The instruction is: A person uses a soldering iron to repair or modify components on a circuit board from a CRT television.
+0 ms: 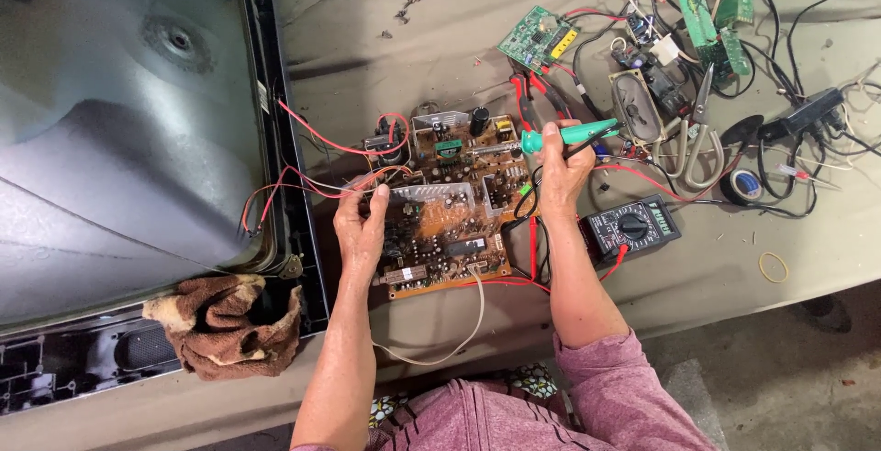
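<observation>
Soldering appeared to be the step in hand: at the near edge of the bench, the person's left hand (360, 231) pressed flat-fingered on the 9 o'clock edge of one brown circuit board (445, 212), fingers curled over its rim, steadying rather than clasping it, while the right hand (562, 171), at the board's 3 o'clock, was closed around one green-handled soldering iron (551, 139), its tip reaching toward 9 o'clock over the board's upper parts. The next move seemed to call for a steady board and a fine touch of the tip. Just beyond the right wrist lay one black multimeter (633, 226); farther off, one pair of scissors (699, 134), one tape roll (741, 185), and at least three small green boards (537, 36) around 1 o'clock. At 9 o'clock lay one grey picture tube (119, 139), one brown rag (225, 322) nearer.
</observation>
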